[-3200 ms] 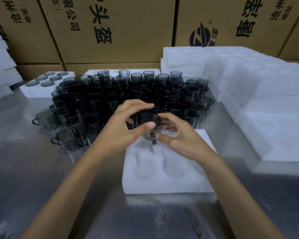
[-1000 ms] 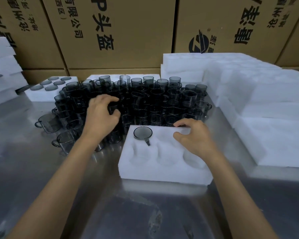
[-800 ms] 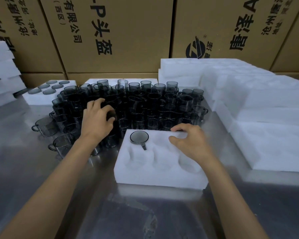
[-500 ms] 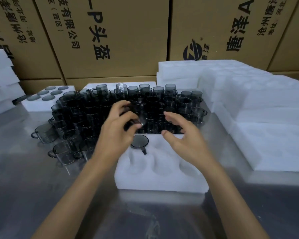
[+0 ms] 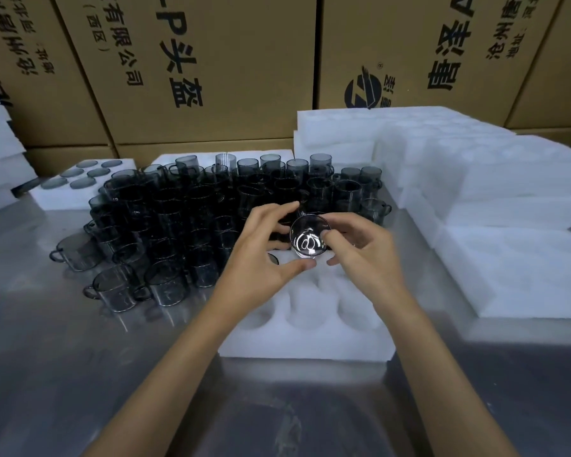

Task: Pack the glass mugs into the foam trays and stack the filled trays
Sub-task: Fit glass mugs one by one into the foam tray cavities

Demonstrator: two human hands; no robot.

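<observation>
Cardboard cartons (image 5: 211, 61) back a steel table (image 5: 63, 374). Since half a second ago, both hands have closed on one smoked glass mug (image 5: 308, 237) at frame centre, above the foam tray (image 5: 307, 341): left hand (image 5: 261, 255) and right hand (image 5: 360, 255) fingers curl around it. Dozens of loose mugs (image 5: 185, 219) crowd behind.

Steel table (image 5: 63, 374), crowded glass mugs (image 5: 178, 219), foam trays (image 5: 310, 338)
</observation>
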